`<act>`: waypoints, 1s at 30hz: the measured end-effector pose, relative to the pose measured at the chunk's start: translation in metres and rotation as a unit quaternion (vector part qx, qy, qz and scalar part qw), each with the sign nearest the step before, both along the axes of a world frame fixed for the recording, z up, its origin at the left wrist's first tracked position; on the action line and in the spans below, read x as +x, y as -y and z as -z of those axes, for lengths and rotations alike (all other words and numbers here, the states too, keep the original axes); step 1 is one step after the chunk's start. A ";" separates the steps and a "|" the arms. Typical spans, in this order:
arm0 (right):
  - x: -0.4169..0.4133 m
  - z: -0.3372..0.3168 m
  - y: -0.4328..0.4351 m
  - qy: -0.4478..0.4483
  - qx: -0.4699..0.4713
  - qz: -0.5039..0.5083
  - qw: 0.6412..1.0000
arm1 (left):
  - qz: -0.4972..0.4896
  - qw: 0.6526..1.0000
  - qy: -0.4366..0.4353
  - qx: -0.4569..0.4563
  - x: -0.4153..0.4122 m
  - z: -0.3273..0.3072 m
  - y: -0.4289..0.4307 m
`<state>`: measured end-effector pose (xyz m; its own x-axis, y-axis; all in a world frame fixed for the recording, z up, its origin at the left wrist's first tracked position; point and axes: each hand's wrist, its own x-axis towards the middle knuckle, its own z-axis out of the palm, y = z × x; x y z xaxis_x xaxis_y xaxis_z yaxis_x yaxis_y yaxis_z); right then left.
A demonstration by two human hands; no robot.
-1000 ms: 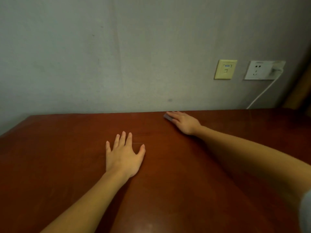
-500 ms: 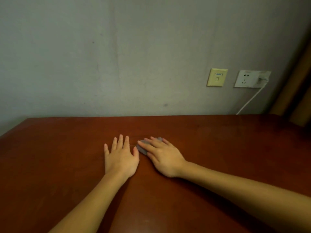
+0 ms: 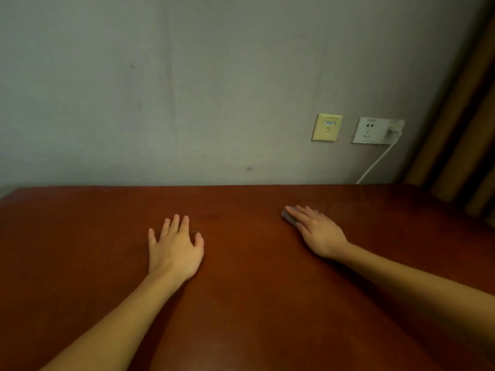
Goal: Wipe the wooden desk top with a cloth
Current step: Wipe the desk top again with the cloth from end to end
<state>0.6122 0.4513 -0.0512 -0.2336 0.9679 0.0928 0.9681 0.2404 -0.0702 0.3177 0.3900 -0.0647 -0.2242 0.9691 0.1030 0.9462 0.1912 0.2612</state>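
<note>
Because the small grey cloth (image 3: 288, 217) is almost fully covered by the right hand (image 3: 318, 234), only its front corner shows under the fingertips (image 3: 290, 210), and this is the first risk. The hand does not grasp the cloth; it lies flat and presses it on the wooden desk top (image 3: 254, 303), on the right half, rather near the wall (image 3: 187, 89). If the pressure becomes uneven during a stroke, the cloth could slip out from under the palm or roll up, and then bare skin would rub the wood and leave marks instead of cleaning it.

The left hand (image 3: 175, 250) is released, flat on the desk with fingers spread, well apart from the cloth, and holds nothing. It seems to serve as support, so a wide stroke to the left could hit it, and the surface below it would stay unwiped.

A white cable (image 3: 377, 162) hangs from the power socket (image 3: 375, 131) and goes down behind the back edge of the desk. A stroke far to the back right might catch it. Next to it is a yellowish wall plate (image 3: 327, 127).
</note>
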 end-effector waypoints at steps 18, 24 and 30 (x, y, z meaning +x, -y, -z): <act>-0.148 0.006 0.009 -0.064 -0.013 -0.093 0.994 | 0.067 0.997 -0.018 -0.016 -0.003 0.001 0.101; -0.073 0.003 -0.004 -0.049 -0.013 0.003 0.999 | 0.056 0.998 -0.018 -0.001 -0.005 0.005 0.102; -0.021 0.002 0.074 -0.012 0.010 0.035 0.999 | 0.060 0.998 -0.020 0.001 -0.004 0.008 0.100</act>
